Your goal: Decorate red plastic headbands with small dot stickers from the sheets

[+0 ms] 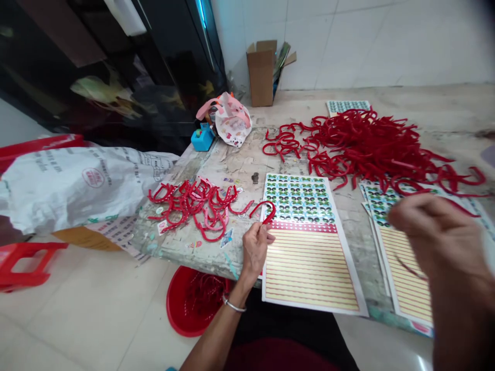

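Observation:
My left hand (255,247) is closed on one end of a red curved strip (269,207), its fingertips over the left edge of a sticker sheet (309,268). That sheet has green and blue pictures at the top and yellow bands with red lines below. Blurred by motion, my right hand (436,232) is raised above more sticker sheets (402,273) on the right, its fingers pinched together. A thin reddish strip (410,267) shows below it; whether the hand holds it I cannot tell. Left of my left hand lies a small pile of red curved strips with stickers (193,203).
A large heap of red strips (371,144) covers the back right of the worn table (240,165). Behind stand a cardboard box (261,77), a pink-handled bag (232,121) and a blue container (202,138). A red basin (176,304) stands below the table edge; a white sack (77,180) lies left.

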Demonstrator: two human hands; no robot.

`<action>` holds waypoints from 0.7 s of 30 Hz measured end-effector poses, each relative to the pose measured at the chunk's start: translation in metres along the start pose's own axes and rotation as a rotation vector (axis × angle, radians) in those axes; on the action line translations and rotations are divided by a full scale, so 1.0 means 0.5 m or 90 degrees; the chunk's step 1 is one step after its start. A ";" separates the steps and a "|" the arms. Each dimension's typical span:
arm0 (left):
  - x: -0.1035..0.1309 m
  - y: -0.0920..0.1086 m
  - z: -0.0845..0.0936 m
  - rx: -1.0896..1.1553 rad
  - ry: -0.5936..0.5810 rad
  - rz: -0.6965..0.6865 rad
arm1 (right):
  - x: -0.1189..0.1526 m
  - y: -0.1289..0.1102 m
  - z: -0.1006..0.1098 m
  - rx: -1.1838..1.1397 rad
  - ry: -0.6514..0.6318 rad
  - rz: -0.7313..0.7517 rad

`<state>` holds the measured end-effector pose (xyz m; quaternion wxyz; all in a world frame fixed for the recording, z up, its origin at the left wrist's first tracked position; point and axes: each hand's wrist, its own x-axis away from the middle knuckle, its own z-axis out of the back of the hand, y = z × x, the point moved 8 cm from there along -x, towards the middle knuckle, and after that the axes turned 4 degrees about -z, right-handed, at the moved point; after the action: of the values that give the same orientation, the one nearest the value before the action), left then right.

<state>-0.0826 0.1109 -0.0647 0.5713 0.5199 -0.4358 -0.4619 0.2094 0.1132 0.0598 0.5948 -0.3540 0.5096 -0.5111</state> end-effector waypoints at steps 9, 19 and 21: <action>0.050 0.061 -0.009 0.099 -0.081 0.046 | 0.032 -0.006 -0.296 0.231 -0.290 0.050; 0.076 0.069 -0.037 0.152 -0.145 0.076 | 0.045 0.005 -0.301 0.277 -0.253 0.082; 0.076 0.066 -0.039 0.154 -0.146 0.082 | 0.047 0.002 -0.301 0.298 -0.243 0.099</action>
<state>-0.0539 0.0782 -0.0325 0.4795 0.5001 -0.5827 -0.4247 0.0630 0.1058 0.0186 0.7825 -0.2565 0.2827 -0.4919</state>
